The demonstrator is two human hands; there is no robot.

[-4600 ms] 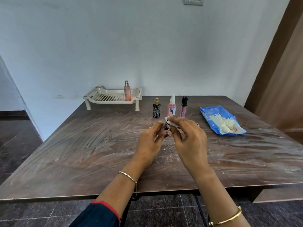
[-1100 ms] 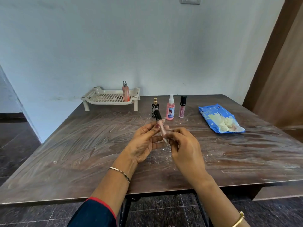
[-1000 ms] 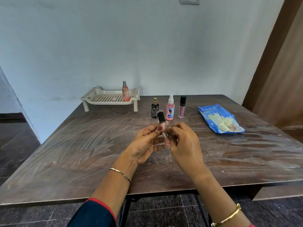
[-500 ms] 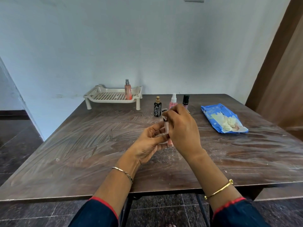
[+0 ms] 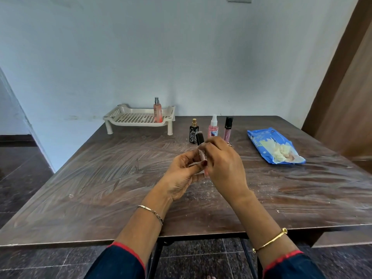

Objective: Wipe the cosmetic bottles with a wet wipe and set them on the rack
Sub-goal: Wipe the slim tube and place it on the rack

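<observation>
Over the table's middle my left hand (image 5: 182, 173) pinches a slim pink lip-gloss tube (image 5: 202, 153) with a black cap, held nearly upright. My right hand (image 5: 224, 168) curls round the tube's upper body, with a scrap of white wet wipe (image 5: 194, 163) showing between the fingers. A cream perforated rack (image 5: 138, 118) stands at the back left with one peach spray bottle (image 5: 157, 112) upright on its right side. Behind my hands stand a black bottle with a gold top (image 5: 193, 132), a pink spray bottle (image 5: 213, 127) and another lip-gloss tube (image 5: 228, 128).
A blue wet-wipe pack (image 5: 274, 146) lies open at the right of the dark wooden table (image 5: 100, 178). The table's top is streaked with dust. A wall runs behind it and a wooden door panel stands at the far right.
The tube went from tilted to nearly upright in my left hand. My right hand rose along it with the wipe, then came slightly back down over the upper body.
</observation>
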